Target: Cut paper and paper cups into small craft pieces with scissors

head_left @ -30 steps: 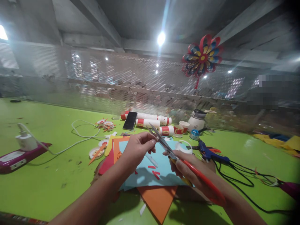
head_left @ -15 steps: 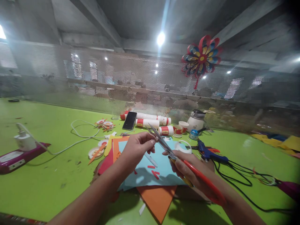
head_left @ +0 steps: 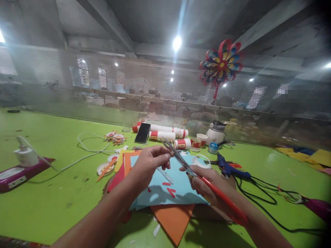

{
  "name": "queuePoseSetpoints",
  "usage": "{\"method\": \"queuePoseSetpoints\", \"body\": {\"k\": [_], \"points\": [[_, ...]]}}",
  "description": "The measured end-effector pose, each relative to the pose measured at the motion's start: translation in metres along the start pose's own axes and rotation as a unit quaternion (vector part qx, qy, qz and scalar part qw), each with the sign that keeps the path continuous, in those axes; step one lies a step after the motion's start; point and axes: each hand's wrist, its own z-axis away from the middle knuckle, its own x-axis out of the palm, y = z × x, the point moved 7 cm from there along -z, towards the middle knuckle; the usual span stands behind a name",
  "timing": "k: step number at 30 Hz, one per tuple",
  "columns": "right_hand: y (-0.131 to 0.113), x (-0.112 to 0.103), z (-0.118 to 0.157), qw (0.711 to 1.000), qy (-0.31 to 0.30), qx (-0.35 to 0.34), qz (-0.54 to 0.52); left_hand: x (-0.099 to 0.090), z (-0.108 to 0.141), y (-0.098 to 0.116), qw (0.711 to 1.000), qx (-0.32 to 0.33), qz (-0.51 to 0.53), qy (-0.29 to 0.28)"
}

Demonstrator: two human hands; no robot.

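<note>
My right hand [head_left: 207, 181] is wrapped round the red-handled scissors [head_left: 181, 159], whose blades point up and left. Thumb and fingers of my left hand [head_left: 152, 162] pinch something small right at the blades, too small to name. Below both hands lies light blue paper [head_left: 155, 194], with several small red paper strips [head_left: 170, 192] and a pale pen-like tool [head_left: 166, 176] on it. An orange sheet [head_left: 173, 220] pokes out underneath towards me, and more coloured paper [head_left: 119, 177] shows at the left of the stack.
A blue glue gun [head_left: 232, 168] with black cables lies at right. Behind the paper are a phone [head_left: 142, 133], paper cups [head_left: 202, 138], a blue-lidded jar [head_left: 213, 148] and a kettle-like jug [head_left: 216, 133]. A purple power strip [head_left: 23, 174] with a white cable lies left.
Hardly anything differs. The scissor blades look slightly more closed near my left fingertips, and the whole view has shifted a little.
</note>
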Motion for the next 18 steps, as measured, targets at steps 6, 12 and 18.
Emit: {"method": "queuePoseSetpoints", "body": {"k": [6,12,18], "points": [[-0.0075,-0.0011,-0.0002,1.000,0.007,-0.027,0.006,-0.0012,0.0001,-0.0005,1.000,-0.002,0.001,0.002],[-0.0059,-0.0013,0.0019,1.000,0.003,-0.031,-0.002,-0.0010,-0.0004,-0.0003,1.000,-0.003,-0.005,0.001],[-0.0042,0.0012,0.0018,1.000,-0.015,-0.021,-0.019,0.0001,0.0003,0.0023,1.000,0.001,-0.008,0.015]]}}
